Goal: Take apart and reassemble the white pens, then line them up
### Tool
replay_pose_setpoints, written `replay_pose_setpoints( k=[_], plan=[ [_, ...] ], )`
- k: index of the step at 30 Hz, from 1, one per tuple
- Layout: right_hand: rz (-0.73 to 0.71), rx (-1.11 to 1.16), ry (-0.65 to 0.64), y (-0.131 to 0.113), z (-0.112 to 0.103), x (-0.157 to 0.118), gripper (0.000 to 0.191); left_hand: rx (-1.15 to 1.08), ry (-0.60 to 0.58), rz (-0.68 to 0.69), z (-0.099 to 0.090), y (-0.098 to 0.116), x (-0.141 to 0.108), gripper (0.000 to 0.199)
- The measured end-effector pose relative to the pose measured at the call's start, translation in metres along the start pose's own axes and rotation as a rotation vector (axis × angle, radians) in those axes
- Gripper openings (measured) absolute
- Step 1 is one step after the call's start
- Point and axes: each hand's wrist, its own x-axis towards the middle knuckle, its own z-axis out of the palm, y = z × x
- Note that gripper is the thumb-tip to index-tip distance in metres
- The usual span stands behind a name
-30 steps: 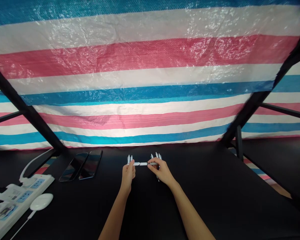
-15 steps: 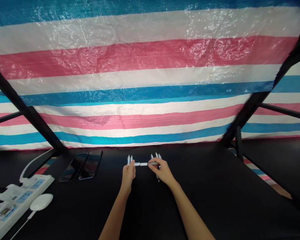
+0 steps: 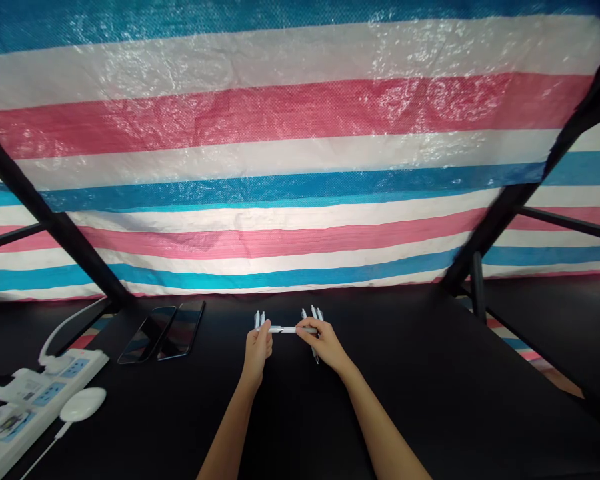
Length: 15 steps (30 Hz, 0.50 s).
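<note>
Held pen (image 3: pixel 289 330): white w/ a greyish R end, lying roughly level btwn the two hands, over the near side of the pen rows.
L hand (image 3: pixel 257 350): clamped on the pen's L end, thumb on top, fingers curled.
R hand (image 3: pixel 326 343): thumb + fingertips pinched on the pen's R part. Hands apart, linked only by the pen.
Pen joint: dark bit by R fingertips now barely shows — prob. parts pushed closer or just covered, can't tell which.
Vs. earlier frame: that spot aside, v. little differs; both grips same, other items unmoved.
L pens (image 3: pixel 257 320): two upright in view, side by side, just beyond L hand.
R pens (image 3: pixel 314 311): three tops showing past R hand, lower parts partly hidden.
Pen tip (image 3: pixel 317 361): pokes out below R hand, owner pen unclear.
Phones (image 3: pixel 181 331): two, side by side, well L of the pens.
Power strip (image 3: pixel 94 364): far L, plugs in, white charging puck (image 3: pixel 83 403) beside it.
Table (image 3: pixel 290 427): black, striped tarp (image 3: pixel 280 241) behind — black frame bars (image 3: pixel 87 257) either side.
</note>
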Motion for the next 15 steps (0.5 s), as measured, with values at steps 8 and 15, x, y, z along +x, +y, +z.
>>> replay_pose_setpoints(
  k=[8,15],
  plan=[
    [-0.001,0.007,-0.073,-0.0016,-0.0021,0.0011,0.040,-0.005,-0.007,0.020,-0.0016,-0.0030,0.0015,0.061],
    [-0.001,0.112,-0.116,-0.0012,-0.0005,-0.0009,0.026,-0.018,0.002,0.033,-0.0028,-0.0027,0.0012,0.059]
  ],
)
